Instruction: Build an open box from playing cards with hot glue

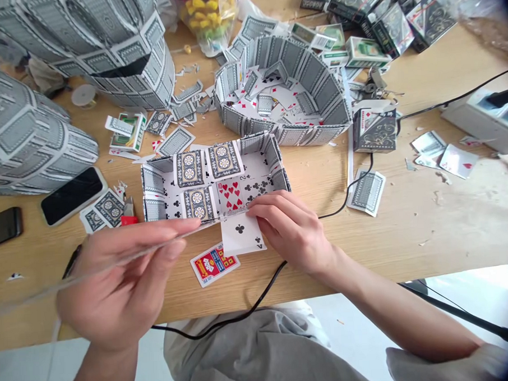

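Observation:
In the head view, a shallow box built of playing cards point(154, 209) stands on the table before me, with patterned card backs point(189, 168) and a ten of hearts point(230, 197) lying in it. My right hand point(291, 228) is closed at the box's near edge, fingertips pinching the upper part of an ace of clubs point(240, 236) that hangs outward there. My left hand point(115, 281) pinches a thin whitish strip point(93, 270), its fingertips close to the box's near wall. The strip trails off to the left. Below the box lies a red-fronted card point(214, 265).
A larger rounded card tray point(285, 136) holding loose cards stands behind the box. Tall card-built structures point(125, 44) rise at left, near two phones point(73, 195). Card packs point(375, 129) are at right. A black cable point(259, 300) crosses the near table edge.

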A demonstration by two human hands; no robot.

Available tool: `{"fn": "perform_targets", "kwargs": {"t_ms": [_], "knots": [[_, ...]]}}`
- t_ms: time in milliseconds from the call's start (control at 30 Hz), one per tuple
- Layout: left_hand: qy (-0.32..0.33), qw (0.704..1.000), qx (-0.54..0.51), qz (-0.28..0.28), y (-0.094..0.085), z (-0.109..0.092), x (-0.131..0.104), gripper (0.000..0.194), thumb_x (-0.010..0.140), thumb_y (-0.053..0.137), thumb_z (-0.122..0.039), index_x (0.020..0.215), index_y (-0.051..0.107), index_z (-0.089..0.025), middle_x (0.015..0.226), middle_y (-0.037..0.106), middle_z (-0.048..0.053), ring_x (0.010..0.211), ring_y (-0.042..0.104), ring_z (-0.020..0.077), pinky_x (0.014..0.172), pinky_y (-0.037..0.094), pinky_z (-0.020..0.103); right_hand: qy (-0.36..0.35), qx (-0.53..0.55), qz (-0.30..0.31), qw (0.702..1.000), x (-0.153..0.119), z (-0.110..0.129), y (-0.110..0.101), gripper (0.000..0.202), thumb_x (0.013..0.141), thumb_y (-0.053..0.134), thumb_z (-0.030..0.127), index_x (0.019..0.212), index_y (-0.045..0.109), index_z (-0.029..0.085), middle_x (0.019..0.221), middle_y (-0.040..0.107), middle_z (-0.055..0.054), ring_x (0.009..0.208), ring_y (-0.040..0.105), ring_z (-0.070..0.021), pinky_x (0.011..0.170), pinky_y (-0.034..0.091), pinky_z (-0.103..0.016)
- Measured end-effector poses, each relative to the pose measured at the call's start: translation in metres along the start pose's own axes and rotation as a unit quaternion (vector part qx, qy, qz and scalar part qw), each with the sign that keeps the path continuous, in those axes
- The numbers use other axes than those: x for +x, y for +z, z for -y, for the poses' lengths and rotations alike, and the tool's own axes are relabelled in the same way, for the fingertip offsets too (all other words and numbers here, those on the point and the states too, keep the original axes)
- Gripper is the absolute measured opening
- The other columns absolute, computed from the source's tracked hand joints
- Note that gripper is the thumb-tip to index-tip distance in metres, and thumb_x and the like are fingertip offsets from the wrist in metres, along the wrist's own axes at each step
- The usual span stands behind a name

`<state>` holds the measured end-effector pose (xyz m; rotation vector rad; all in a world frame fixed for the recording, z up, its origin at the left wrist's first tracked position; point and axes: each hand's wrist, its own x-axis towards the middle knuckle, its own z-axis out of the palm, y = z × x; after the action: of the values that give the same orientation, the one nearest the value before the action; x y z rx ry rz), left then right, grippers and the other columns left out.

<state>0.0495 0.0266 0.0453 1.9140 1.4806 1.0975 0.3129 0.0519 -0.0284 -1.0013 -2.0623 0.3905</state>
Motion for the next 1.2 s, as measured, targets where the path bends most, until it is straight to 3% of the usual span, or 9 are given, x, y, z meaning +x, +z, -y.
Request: {"fn": "perform_targets", "kwargs": {"t_ms": [67, 167, 633, 867, 1100, 1200], "knots": [[0.015, 1.000, -0.003, -0.026, 0.003, -0.010, 0.006, 0.023, 0.098, 0.077, -0.014, 0.115, 0.078, -0.030, 0.110, 0.087, -0.004, 0.095, 0.086, 0.0222, 0.081, 0.076, 0.037, -0.006, 0.000, -0.005, 1.000, 0.001, 0.000, 0.000, 0.026, 0.105, 0.060, 0.002, 0.120, 0.068, 0.022, 0.114, 0.080, -0.011, 0.098, 0.073, -0.0239, 0.087, 0.063, -0.042], [0.032, 0.999, 0.025, -0.003, 0.005, -0.016, 0.009, 0.021, 0.100, 0.076, -0.013, 0.113, 0.081, -0.028, 0.109, 0.087, -0.004, 0.094, 0.085, 0.0176, 0.087, 0.073, 0.031, -0.014, -0.001, -0.012, 1.000, 0.002, 0.000, 0.001, 0.025, 0.104, 0.060, 0.001, 0.118, 0.067, 0.021, 0.111, 0.080, -0.011, 0.098, 0.073, -0.0237, 0.087, 0.064, -0.041], [0.086, 0.991, 0.095, 0.023, -0.002, -0.013, 0.003, 0.028, 0.101, 0.074, -0.011, 0.123, 0.080, -0.028, 0.115, 0.087, -0.002, 0.097, 0.084, 0.0147, 0.095, 0.068, 0.026, -0.018, -0.002, -0.031, 0.999, 0.005, 0.000, 0.002, 0.019, 0.105, 0.061, 0.005, 0.111, 0.069, 0.022, 0.107, 0.081, -0.010, 0.095, 0.075, -0.0234, 0.082, 0.063, -0.039], [0.097, 0.987, 0.112, 0.059, -0.004, -0.017, 0.014, 0.021, 0.105, 0.071, -0.018, 0.121, 0.080, -0.029, 0.114, 0.087, -0.003, 0.095, 0.083, 0.0127, 0.090, 0.066, 0.020, -0.019, -0.002, -0.039, 0.999, 0.005, -0.001, 0.002, 0.019, 0.105, 0.061, 0.006, 0.105, 0.071, 0.023, 0.106, 0.082, -0.009, 0.094, 0.075, -0.0227, 0.081, 0.063, -0.038], [0.122, 0.972, 0.154, 0.128, -0.007, -0.032, 0.032, 0.017, 0.108, 0.067, -0.025, 0.118, 0.080, -0.028, 0.112, 0.086, -0.003, 0.094, 0.083, 0.0156, 0.082, 0.064, 0.023, -0.026, 0.005, -0.046, 0.999, 0.006, -0.002, 0.002, 0.015, 0.106, 0.063, 0.007, 0.103, 0.068, 0.021, 0.104, 0.081, -0.009, 0.091, 0.074, -0.0216, 0.081, 0.063, -0.036], [0.140, 0.968, 0.160, 0.133, -0.008, -0.035, 0.039, 0.017, 0.108, 0.066, -0.026, 0.117, 0.080, -0.028, 0.110, 0.087, -0.003, 0.091, 0.083, 0.0162, 0.081, 0.065, 0.024, -0.022, 0.014, -0.050, 0.998, 0.005, -0.003, 0.003, 0.015, 0.106, 0.063, 0.008, 0.103, 0.068, 0.022, 0.104, 0.081, -0.009, 0.093, 0.075, -0.0218, 0.081, 0.063, -0.036]]}}
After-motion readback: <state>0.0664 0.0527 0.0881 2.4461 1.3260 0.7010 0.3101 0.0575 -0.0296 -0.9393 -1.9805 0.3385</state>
